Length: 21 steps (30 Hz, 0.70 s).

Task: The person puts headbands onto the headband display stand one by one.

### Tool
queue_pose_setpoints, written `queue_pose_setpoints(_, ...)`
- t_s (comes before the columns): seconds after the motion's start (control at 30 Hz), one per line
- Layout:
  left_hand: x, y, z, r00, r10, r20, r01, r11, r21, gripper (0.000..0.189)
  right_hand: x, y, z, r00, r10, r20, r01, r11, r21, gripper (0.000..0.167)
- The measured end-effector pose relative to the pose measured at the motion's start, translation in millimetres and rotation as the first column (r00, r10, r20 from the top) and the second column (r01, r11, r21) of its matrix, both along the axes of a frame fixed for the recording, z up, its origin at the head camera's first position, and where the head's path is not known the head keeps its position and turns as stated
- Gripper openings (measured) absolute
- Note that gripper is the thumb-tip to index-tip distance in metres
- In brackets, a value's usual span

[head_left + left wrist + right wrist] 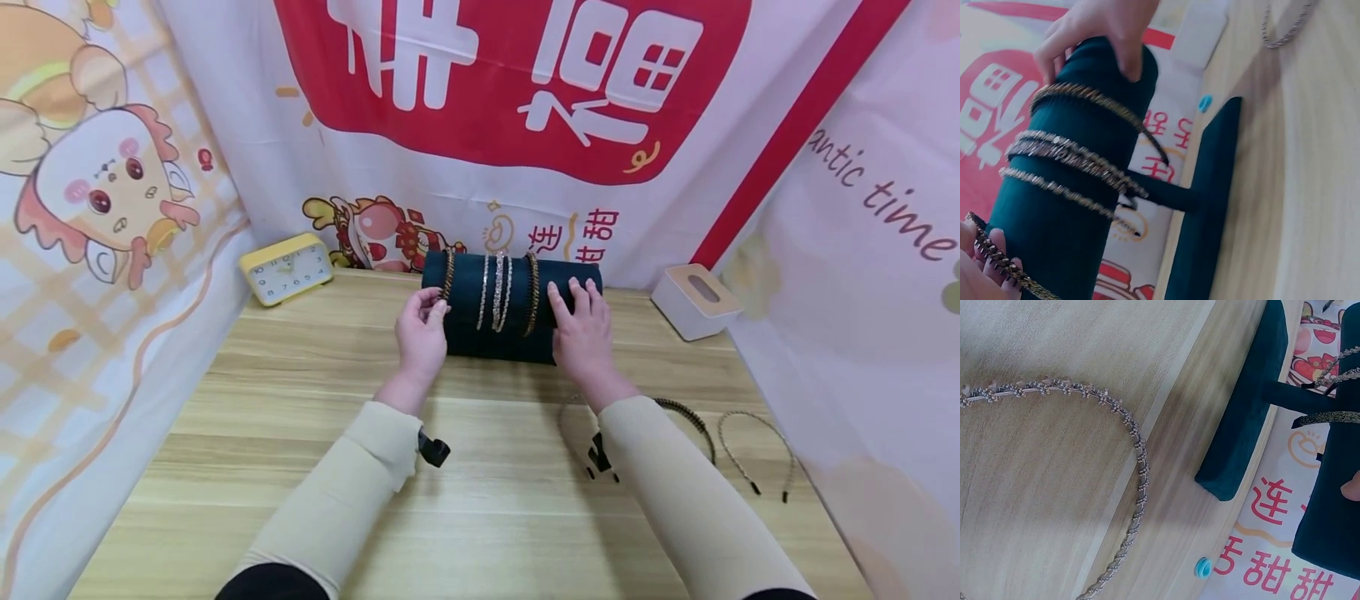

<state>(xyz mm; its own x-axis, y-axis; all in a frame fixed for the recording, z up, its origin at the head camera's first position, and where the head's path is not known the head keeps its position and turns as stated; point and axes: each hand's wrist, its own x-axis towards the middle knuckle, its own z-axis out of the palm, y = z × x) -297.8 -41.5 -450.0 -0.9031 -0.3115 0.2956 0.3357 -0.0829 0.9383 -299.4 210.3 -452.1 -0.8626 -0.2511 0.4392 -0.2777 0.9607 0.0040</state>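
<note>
A dark green velvet headband stand (467, 287) stands at the table's back edge, its padded roll lying crosswise. My left hand (422, 333) pinches a brown-gold chain-like headband (449, 273) at the roll's left end. Over the right end, my right hand (585, 333) grips the roll, thumb on one side and fingers on the other in the left wrist view. Between the hands, several sparkly silver headbands (498, 292) and another brown-gold headband (533, 292) sit around the roll. The stand's base (1210, 187) and post show below the roll in the left wrist view.
On the table at right lie a dark braided headband (693, 414), a thin headband (757, 417) and a silver beaded headband (1141, 464) partly beneath my right arm. A yellow clock (288, 268) stands back left, a tissue box (696, 302) back right. A small blue ring (1205, 103) lies near the base.
</note>
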Motion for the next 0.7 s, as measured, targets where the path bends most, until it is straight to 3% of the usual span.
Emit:
queue_pose_setpoints(0.1, 2.8, 3.1, -1.1, 1.000, 0.013, -0.007, -0.014, 0.984, -0.180, 0.016, -0.1, 0, 0.5, 1.000, 0.001, 0.003, -0.001, 1.000, 0.013, 0.079)
queue_pose_setpoints(0.17, 2.8, 2.5, -1.3, 0.999, 0.030, -0.031, -0.039, 0.946, -0.322, 0.016, -0.2, -1, 0.8, 1.000, 0.003, 0.007, -0.003, 1.000, 0.022, 0.078)
queue_pose_setpoints(0.27, 2.3, -1.5, -0.3, 0.996, 0.055, -0.075, -0.086, 0.854, -0.512, 0.019, 0.1, -2, 0.7, 1.000, -0.001, 0.013, 0.001, 1.000, 0.029, 0.078)
queue_pose_setpoints(0.37, 1.4, -7.7, 1.8, 0.988, 0.054, -0.144, -0.134, 0.759, -0.637, 0.026, 0.2, -1, 0.3, 1.000, -0.004, 0.012, 0.004, 1.000, 0.025, 0.078)
queue_pose_setpoints(0.43, 0.9, -12.6, 4.5, 0.975, 0.012, -0.222, -0.172, 0.676, -0.717, 0.031, 0.3, -1, 0.1, 1.000, -0.003, 0.012, 0.003, 1.000, 0.021, 0.077)
queue_pose_setpoints(0.53, -0.7, -19.5, 7.8, 0.947, -0.098, -0.306, -0.217, 0.505, -0.835, 0.047, 0.4, 0, 0.2, 1.000, 0.002, 0.012, -0.002, 1.000, 0.008, 0.076)
queue_pose_setpoints(0.57, -1.7, -21.5, 8.2, 0.938, -0.136, -0.320, -0.230, 0.446, -0.865, 0.053, 0.5, 0, 0.4, 1.000, 0.002, 0.012, -0.002, 1.000, 0.003, 0.076)
queue_pose_setpoints(0.63, -3.9, -24.6, 7.8, 0.935, -0.191, -0.300, -0.222, 0.344, -0.912, 0.065, 0.6, 0, 0.7, 1.000, 0.001, 0.015, -0.001, 1.000, -0.005, 0.076)
queue_pose_setpoints(0.7, -6.9, -27.1, 5.2, 0.938, -0.210, -0.277, -0.212, 0.286, -0.935, 0.072, 1.3, 0, 1.1, 1.000, -0.002, 0.027, 0.002, 1.000, -0.005, 0.075)
